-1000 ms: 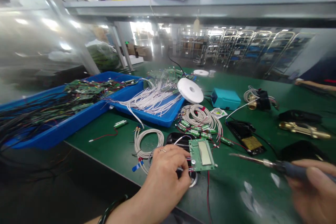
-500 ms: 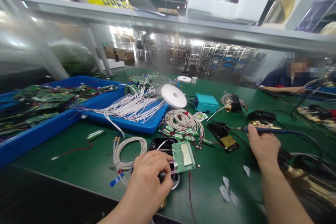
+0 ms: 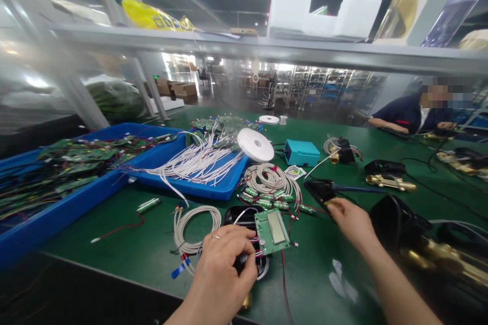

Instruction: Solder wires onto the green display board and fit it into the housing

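Observation:
My left hand (image 3: 229, 269) is closed around part of a black housing (image 3: 236, 213), thumb and forefinger curled in; a brass end shows below. Beside its fingertips lies a green circuit board (image 3: 263, 223) with a small grey display, its wires running toward the hand. My right hand (image 3: 353, 221) is at the near end of the black soldering iron stand (image 3: 318, 190), fingers pressed together; what is in them is hidden. The soldering iron (image 3: 354, 189) lies in the stand, out of my hand. A coil of grey cable (image 3: 198, 226) sits left of the housing.
Blue trays (image 3: 224, 190) hold white wires and circuit boards at left. Behind the housing are cable coils (image 3: 263, 179), green-wrapped cylinders (image 3: 267, 200), a white reel (image 3: 255, 144) and a teal box (image 3: 302, 153). Brass fittings (image 3: 391, 183) lie right. Another person (image 3: 396, 111) sits across the table.
My right hand has let go of the soldering iron, which now lies in the stand, and moved left to the stand's near end. My left hand keeps its hold; the view has shifted slightly.

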A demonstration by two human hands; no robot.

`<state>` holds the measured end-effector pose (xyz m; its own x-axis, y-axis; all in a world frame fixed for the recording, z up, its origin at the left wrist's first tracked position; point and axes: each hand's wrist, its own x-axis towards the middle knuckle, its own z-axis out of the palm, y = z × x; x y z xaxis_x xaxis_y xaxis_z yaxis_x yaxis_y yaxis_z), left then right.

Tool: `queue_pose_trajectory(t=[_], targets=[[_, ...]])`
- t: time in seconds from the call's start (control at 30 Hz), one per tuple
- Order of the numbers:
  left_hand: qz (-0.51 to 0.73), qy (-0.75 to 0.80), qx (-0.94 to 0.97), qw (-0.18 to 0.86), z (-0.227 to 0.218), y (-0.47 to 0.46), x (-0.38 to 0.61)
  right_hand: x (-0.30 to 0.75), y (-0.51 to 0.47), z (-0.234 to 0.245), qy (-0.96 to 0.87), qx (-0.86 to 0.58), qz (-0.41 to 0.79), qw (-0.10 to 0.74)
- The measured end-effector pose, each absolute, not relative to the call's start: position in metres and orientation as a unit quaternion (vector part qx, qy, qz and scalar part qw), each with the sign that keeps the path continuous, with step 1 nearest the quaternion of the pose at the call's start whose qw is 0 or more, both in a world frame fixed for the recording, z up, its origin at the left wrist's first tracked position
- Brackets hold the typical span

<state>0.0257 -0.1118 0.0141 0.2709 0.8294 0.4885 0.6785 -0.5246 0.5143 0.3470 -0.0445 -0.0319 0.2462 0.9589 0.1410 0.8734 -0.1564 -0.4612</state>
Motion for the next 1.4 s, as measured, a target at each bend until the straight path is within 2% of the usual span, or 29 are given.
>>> queue_pose_trajectory(t=[0.13,0.27,0.37,0.47,0.53,0.6,0.73,0.8,0.93,1.03,1.13,1.27,1.4], targets=[[0.368,0.455,0.808,0.067,0.008,-0.111,0.024,0.293,-0.077,-0.04,-0.742,-0.617,0.165,0.202],[0.381,0.439,0.813,-0.02,0.014,-0.117,0.022,0.271,-0.088,-0.05,-0.759,-0.597,0.164,0.203],[0.386,0.332,0.856,-0.089,0.028,-0.127,0.028,0.282,-0.097,-0.04,-0.749,-0.601,0.153,0.232],[0.236,0.121,0.962,-0.07,0.033,-0.137,0.046,0.3,-0.111,-0.017,-0.71,-0.633,0.121,0.284],[0.143,0.054,0.987,-0.059,0.027,-0.14,0.062,0.31,-0.121,-0.003,-0.674,-0.657,0.1,0.323],[0.077,0.051,0.992,-0.082,0.014,-0.14,0.075,0.317,-0.128,0.004,-0.636,-0.668,0.107,0.37],[-0.018,0.049,0.993,-0.106,-0.009,-0.135,0.084,0.322,-0.14,-0.002,-0.477,-0.567,0.368,0.562],[-0.018,0.042,0.994,-0.103,-0.012,-0.133,0.082,0.322,-0.145,-0.009,-0.418,-0.51,0.442,0.608],[0.023,0.047,0.996,-0.077,-0.003,-0.133,0.08,0.315,-0.152,-0.022,-0.394,-0.473,0.47,0.632],[0.04,0.078,0.995,-0.044,0.012,-0.134,0.084,0.304,-0.157,-0.031,-0.401,-0.459,0.495,0.619],[0.075,0.118,0.987,0.083,0.028,-0.133,0.092,0.294,-0.164,-0.035,-0.446,-0.475,0.502,0.569],[0.215,0.322,0.889,0.244,0.036,-0.129,0.102,0.29,-0.175,-0.031,-0.531,-0.506,0.456,0.504],[0.232,0.335,0.844,0.349,0.031,-0.127,0.107,0.293,-0.182,-0.022,-0.564,-0.508,0.438,0.481]])
